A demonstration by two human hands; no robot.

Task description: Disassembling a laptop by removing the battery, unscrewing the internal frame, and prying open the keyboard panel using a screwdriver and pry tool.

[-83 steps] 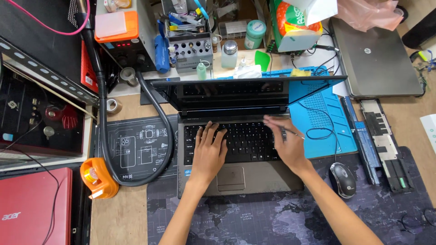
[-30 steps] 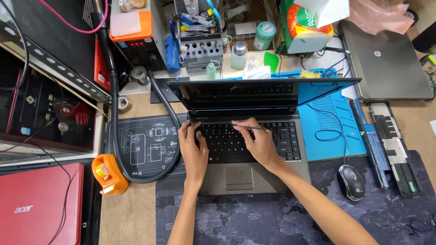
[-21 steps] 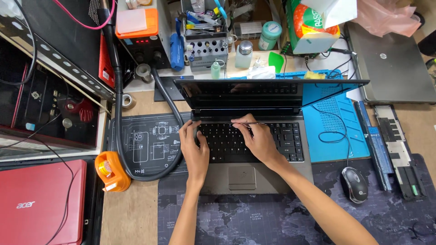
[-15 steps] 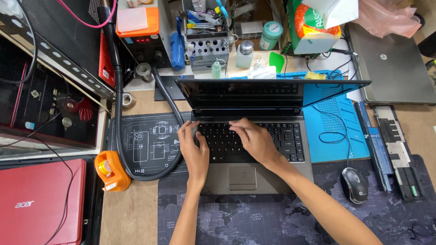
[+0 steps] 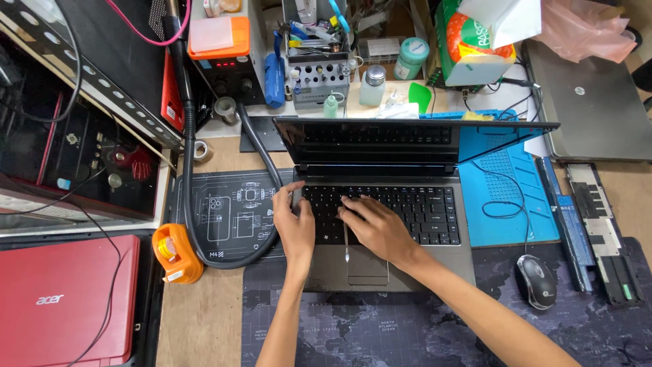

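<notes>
While the open grey laptop (image 5: 387, 224) sits mid-surface, my left hand (image 5: 297, 228) rests flat at the keyboard's left edge and my right hand (image 5: 378, 228) pinches a thin metal tool (image 5: 346, 243) (tip toward the touchpad); every key looks seated, so little seems done.

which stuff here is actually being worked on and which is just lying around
In hand: open grey laptop, left hand and right hand on its keyboard, thin tool.

Lying about: mouse, red laptop, closed silver laptop, orange tape dispenser.

Both hands (image 5: 339, 228) on open laptop (image 5: 380, 204) keyboard; mouse (image 5: 536, 281) right
</notes>
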